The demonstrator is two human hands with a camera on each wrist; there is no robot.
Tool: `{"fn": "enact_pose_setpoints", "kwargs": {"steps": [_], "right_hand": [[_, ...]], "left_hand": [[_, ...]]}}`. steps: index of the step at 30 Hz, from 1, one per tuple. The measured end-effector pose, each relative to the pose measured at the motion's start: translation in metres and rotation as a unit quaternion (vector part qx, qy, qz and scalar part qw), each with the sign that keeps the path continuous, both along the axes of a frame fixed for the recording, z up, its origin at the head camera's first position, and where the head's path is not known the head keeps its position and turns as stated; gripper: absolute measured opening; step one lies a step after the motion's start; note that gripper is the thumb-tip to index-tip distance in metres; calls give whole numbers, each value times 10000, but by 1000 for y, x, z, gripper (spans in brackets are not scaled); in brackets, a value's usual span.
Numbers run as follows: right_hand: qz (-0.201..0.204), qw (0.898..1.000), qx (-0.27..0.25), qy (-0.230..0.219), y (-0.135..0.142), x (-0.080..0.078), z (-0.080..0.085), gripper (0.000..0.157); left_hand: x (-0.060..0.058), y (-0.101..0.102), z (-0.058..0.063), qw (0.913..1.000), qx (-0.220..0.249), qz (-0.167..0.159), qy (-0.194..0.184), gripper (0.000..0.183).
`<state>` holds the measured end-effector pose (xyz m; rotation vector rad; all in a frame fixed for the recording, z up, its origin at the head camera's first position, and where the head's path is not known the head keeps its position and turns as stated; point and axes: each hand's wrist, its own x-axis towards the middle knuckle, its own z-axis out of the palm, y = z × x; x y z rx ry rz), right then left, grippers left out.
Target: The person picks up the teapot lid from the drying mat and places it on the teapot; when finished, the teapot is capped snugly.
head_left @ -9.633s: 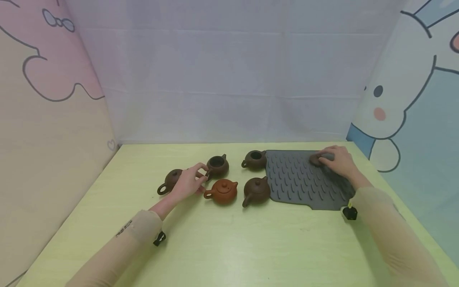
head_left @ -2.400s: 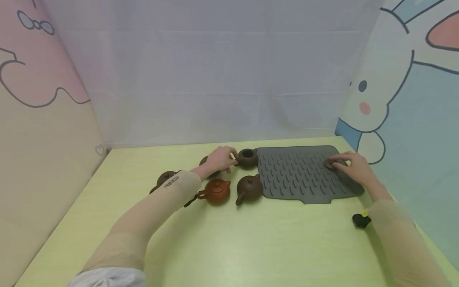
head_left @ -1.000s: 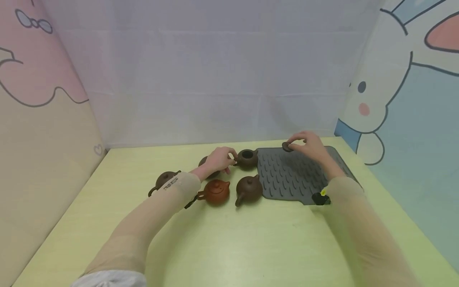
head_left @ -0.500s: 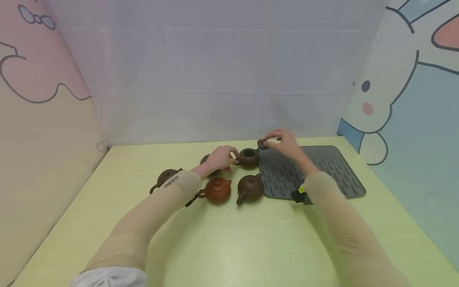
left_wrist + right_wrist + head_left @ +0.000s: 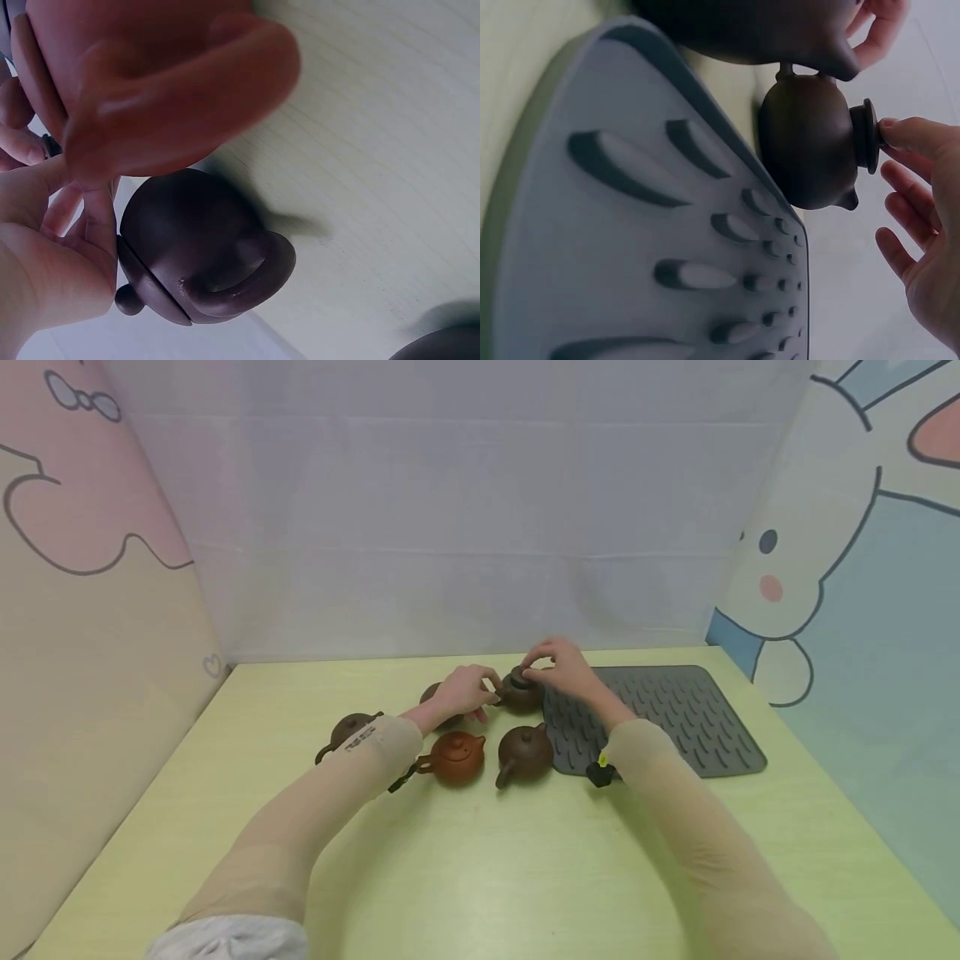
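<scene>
At the back of the table, a dark brown teapot (image 5: 521, 696) stands beside the grey mat. My left hand (image 5: 462, 691) pinches its handle between thumb and fingers. From the right, my right hand (image 5: 564, 670) pinches the knob of a small dark lid (image 5: 866, 136). The lid is right at the teapot's mouth, its rim standing a little above the body in the right wrist view. Partly behind my left hand sits another dark teapot (image 5: 431, 692). In the left wrist view, an orange-brown teapot (image 5: 172, 97) covers part of my fingers.
In front stand the orange-brown teapot and a lidded dark teapot (image 5: 525, 752). Another dark teapot (image 5: 351, 727) is at the left, partly behind my sleeve. A ridged grey mat (image 5: 675, 710) lies at the right on the pale table (image 5: 480, 868), with walls behind and at the sides.
My right hand has lifted the lid off the mat and carried it left to the back teapot's mouth. My left hand, earlier at the other teapots, has stayed at this teapot's handle.
</scene>
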<state>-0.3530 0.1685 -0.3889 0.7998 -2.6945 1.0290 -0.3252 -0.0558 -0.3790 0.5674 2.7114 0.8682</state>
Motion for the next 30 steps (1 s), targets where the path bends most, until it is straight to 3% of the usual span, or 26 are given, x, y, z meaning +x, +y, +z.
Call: {"fn": "enact_pose_setpoints", "kwargs": {"steps": [21, 30], "right_hand": [[215, 9997, 138, -27, 2, 1, -9, 21], [90, 9998, 125, -117, 2, 7, -11, 22]], "left_hand": [[-1, 2, 0, 10000, -4, -12, 19, 21], [2, 2, -1, 10000, 40, 21, 14, 21]]}}
